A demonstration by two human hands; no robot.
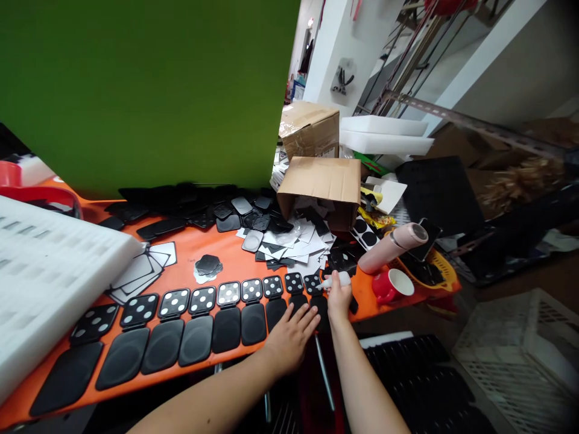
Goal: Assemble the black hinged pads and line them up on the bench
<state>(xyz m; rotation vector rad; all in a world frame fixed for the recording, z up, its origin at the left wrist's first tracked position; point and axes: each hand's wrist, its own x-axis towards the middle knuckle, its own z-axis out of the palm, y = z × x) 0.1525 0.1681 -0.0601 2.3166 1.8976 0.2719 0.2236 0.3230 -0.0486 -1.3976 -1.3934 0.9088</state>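
Along the front of the orange table lies a row of several black hinged cases, opened flat, such as this one (163, 345). Their far halves, like this dotted panel (174, 302), carry pale round dots. My right hand (339, 300) is closed around a small white squeeze bottle (340, 279), its nozzle pointing left over the dotted half of the rightmost case (312, 284). My left hand (292, 337) lies flat with fingers stretched over the near halves of the cases at the right end, partly hiding them. It holds nothing.
White foam (54, 259) stands at left, before a green panel (149, 90). Behind the row lie black parts (228, 223), white sheets (294, 241) and a cardboard box (321, 178). A pink flask (384, 252), red mug (384, 289) and yellow basket (446, 271) occupy the right end.
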